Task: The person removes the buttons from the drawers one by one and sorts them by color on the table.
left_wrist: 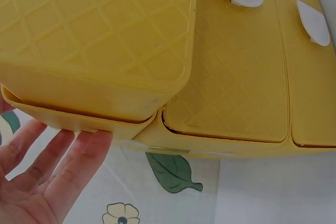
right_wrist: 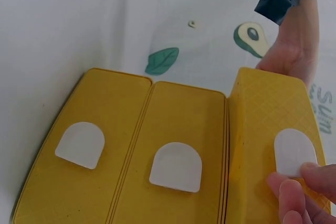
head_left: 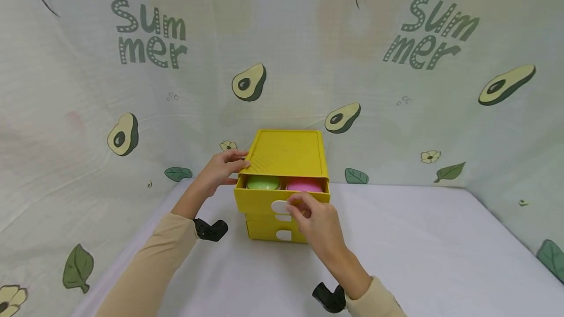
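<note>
Standing on the desk (head_left: 418, 243), the yellow cabinet (head_left: 288, 153) looked to me like light, stiff, slightly slippery plastic. Its top drawer (head_left: 257, 201) jutted from the front. The left hand (head_left: 220, 170) touched the cabinet's left side, fingers spread, gripping nothing; the right hand (head_left: 320, 224) was at its front, fingers pinching the drawer's white tab (head_left: 278, 206), which I judged the surest hold.

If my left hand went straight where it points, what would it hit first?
Your left hand would likely meet the side of the yellow drawer unit; its fingertips seem to touch it, though depth is unclear.
</note>
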`<action>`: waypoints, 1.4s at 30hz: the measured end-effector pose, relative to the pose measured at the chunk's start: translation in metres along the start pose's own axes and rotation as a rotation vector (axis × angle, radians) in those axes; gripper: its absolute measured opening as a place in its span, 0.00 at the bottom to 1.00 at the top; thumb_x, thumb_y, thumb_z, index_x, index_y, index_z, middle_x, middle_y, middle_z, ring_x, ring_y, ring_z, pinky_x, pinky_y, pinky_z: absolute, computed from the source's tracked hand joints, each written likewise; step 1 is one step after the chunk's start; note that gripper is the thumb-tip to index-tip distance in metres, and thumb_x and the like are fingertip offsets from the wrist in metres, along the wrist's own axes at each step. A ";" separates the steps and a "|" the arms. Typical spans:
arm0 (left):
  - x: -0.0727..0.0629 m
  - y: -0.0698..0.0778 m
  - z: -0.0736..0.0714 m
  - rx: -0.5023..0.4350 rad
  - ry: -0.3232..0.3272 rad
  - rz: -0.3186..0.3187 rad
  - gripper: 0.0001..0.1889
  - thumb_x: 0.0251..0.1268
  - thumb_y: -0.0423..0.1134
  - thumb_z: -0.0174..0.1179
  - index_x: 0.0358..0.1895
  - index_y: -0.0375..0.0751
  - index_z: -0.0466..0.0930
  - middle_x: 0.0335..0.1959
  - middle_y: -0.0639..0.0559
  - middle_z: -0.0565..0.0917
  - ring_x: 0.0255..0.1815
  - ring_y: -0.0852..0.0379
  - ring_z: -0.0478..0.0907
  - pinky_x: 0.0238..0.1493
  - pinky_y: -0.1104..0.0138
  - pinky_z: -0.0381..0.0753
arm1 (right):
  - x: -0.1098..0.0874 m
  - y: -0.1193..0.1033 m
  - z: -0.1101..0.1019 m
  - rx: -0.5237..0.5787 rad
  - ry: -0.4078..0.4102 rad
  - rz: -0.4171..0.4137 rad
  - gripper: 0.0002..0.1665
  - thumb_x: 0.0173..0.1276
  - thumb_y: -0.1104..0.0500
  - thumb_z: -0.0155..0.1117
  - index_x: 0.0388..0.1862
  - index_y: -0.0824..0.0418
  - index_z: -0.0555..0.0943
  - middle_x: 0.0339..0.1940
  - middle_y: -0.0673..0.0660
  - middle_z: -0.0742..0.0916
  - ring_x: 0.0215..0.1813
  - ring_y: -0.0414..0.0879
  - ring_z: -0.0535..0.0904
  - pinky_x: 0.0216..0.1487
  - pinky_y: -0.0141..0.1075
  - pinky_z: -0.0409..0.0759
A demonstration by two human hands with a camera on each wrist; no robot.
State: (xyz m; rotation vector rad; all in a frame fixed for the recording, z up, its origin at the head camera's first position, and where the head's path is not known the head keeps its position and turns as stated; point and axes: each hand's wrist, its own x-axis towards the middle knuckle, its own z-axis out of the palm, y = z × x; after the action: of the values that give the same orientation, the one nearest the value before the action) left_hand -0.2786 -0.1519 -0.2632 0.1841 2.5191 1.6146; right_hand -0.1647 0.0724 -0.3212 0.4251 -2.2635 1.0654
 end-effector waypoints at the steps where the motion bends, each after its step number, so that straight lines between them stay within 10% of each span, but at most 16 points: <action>1: 0.000 0.000 0.000 -0.001 -0.001 0.000 0.25 0.66 0.46 0.55 0.66 0.49 0.65 0.62 0.45 0.70 0.60 0.44 0.71 0.55 0.51 0.77 | 0.001 0.000 0.000 0.000 0.000 -0.002 0.07 0.55 0.59 0.70 0.34 0.54 0.81 0.21 0.49 0.85 0.20 0.35 0.71 0.22 0.24 0.74; 42: 0.001 0.001 -0.005 -0.022 -0.024 -0.005 0.27 0.65 0.47 0.56 0.66 0.48 0.64 0.62 0.45 0.70 0.59 0.44 0.71 0.55 0.50 0.76 | -0.002 -0.005 -0.006 -0.006 -0.031 0.003 0.08 0.55 0.61 0.70 0.32 0.53 0.80 0.22 0.48 0.86 0.19 0.31 0.67 0.19 0.24 0.70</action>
State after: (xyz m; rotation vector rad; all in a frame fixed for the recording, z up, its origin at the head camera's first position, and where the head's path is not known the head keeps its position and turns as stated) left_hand -0.2806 -0.1556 -0.2602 0.1939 2.4811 1.6275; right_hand -0.1583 0.0743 -0.3165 0.4382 -2.2946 1.0602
